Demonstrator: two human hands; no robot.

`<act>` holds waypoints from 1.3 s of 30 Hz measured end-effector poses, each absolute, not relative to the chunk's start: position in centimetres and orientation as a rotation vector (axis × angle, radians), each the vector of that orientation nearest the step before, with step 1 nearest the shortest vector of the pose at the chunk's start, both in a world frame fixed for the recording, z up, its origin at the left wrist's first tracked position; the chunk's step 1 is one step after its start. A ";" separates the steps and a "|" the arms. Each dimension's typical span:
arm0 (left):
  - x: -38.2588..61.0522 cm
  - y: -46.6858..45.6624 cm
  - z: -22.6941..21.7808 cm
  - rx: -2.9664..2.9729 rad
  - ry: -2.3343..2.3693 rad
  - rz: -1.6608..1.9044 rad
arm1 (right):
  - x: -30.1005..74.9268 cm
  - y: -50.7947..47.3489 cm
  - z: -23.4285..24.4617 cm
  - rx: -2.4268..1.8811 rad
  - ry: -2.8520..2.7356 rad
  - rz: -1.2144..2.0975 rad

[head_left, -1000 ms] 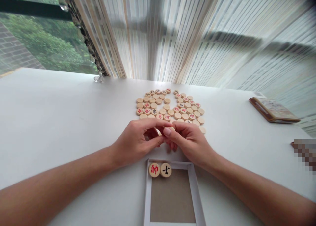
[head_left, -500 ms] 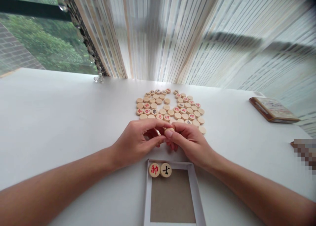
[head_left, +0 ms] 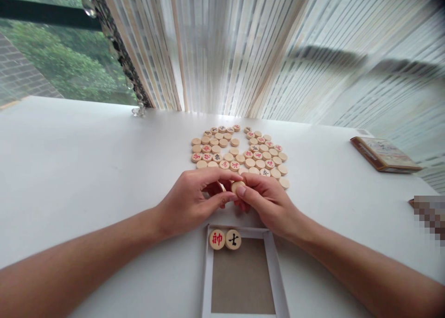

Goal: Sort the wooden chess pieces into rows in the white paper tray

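Between my two hands a round wooden Chinese chess piece [head_left: 236,187] is pinched, its visible face plain. My left hand [head_left: 194,195] grips it from the left with thumb and fingers. From the right, my right hand [head_left: 267,200] presses its thumb on the piece, its other fingers curled behind. Just below the hands lies a shallow white box [head_left: 206,281] with a grey-brown bottom. Side by side in its far left corner are a chess piece with a red character [head_left: 217,239] and one with a black character [head_left: 233,239].
Beyond my hands, many loose chess pieces [head_left: 259,155] spread over the white table [head_left: 104,169], some face up, others blank. A brown-edged box [head_left: 385,154] lies at the right. Striped curtains [head_left: 222,54] hang behind the table, beside a window [head_left: 62,58].
The held piece has tilted slightly, so more of its plain face shows beside my right thumb. My hands have otherwise hardly moved.
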State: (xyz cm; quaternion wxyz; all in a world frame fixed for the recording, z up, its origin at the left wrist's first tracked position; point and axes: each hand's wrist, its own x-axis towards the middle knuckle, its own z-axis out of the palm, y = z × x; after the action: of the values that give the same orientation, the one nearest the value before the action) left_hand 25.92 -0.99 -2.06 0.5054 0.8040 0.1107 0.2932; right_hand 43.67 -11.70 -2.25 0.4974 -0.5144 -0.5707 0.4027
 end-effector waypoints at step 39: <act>26.2 -1.0 -2.3 1.842 0.407 0.865 | 42.9 -11.9 -3.2 -1.215 -1.158 0.804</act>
State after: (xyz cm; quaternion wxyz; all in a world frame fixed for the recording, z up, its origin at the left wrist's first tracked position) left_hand 26.21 -1.04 -2.28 0.5083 0.7643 0.1687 0.3591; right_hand 42.85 -11.86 -3.22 0.5973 -0.5237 -0.4988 0.3466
